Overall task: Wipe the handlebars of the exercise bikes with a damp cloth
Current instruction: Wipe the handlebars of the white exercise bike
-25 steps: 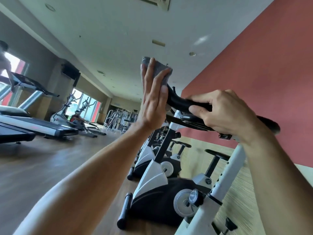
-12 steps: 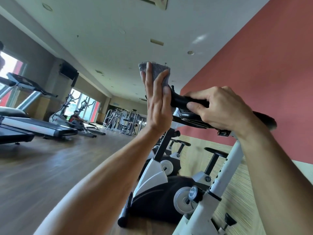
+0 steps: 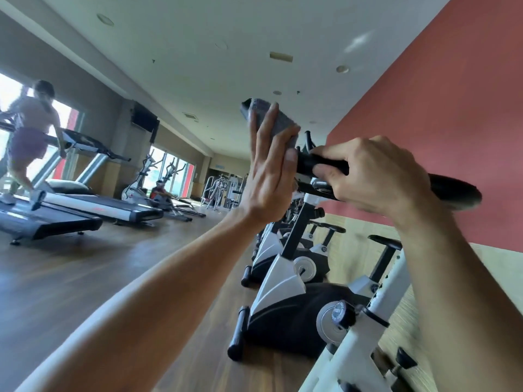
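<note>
**Cloth on bar end, right hand bracing**

Grey cloth is flat against the left end of the black handlebar, up at head height. My left hand presses it there with straight, upright fingers, palm toward the bar; top edge of the cloth sticks out above my fingertips. My right hand is wrapped around the bar just right of the cloth, fingers curled over the grip. The bar's far right end pokes out past my right wrist, close to the red wall.

White post of this bike drops away at lower right. Next exercise bike sits just beyond it, more in a row behind, all tight along the wall side. Left of the bikes, a wide strip of wood floor lies open. Treadmills line the window side across it, a person running on one.
</note>
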Demonstrator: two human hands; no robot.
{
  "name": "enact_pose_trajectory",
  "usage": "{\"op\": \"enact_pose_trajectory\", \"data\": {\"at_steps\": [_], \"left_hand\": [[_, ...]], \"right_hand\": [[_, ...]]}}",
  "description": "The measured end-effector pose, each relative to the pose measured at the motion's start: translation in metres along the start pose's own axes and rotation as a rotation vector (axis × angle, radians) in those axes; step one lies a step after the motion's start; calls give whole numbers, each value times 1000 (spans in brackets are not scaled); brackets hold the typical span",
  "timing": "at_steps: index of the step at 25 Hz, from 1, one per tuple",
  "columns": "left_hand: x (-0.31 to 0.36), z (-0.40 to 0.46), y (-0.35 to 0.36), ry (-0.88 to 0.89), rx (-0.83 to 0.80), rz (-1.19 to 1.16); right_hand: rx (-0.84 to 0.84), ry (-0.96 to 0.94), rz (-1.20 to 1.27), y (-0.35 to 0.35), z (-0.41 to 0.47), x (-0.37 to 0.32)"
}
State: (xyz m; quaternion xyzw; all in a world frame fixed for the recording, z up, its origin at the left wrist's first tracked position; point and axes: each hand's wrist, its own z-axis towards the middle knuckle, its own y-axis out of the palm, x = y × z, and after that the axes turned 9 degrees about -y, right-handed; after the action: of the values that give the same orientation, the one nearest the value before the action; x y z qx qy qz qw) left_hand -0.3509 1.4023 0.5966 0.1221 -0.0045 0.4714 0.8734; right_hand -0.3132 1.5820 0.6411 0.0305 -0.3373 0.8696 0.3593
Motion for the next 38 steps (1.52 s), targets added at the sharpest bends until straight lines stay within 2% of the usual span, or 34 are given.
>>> {"op": "enact_pose_trajectory", "data": {"at_steps": [4, 8, 11, 13, 17, 21, 26, 29, 34, 38], "left_hand": [[1, -10, -11, 172, -76, 196], [-23, 58, -46, 304, -275, 418], [-4, 72, -55, 201, -388, 507], [22, 56, -54, 183, -530, 524], [39, 74, -69, 146, -754, 593], [47, 99, -70, 119, -826, 741], [73, 83, -54, -37, -954, 771], [84, 81, -46, -112, -975, 787], [127, 68, -18, -319, -1002, 786], [119, 79, -22, -256, -1117, 843]], "right_hand": [[57, -33, -1, 5, -4, 5], [74, -25, 43, 5, 2, 8], [-35, 56, 137, -6, 6, 6], [-82, 112, 205, -13, 8, 6], [-197, 98, 253, -18, 18, 10], [-264, 193, 445, -26, 23, 14], [-391, 225, 551, -48, 19, 40], [-359, 223, 535, -61, -8, 75], [-340, 219, 608, -61, -14, 76], [-382, 144, 625, -65, -22, 109]]}}
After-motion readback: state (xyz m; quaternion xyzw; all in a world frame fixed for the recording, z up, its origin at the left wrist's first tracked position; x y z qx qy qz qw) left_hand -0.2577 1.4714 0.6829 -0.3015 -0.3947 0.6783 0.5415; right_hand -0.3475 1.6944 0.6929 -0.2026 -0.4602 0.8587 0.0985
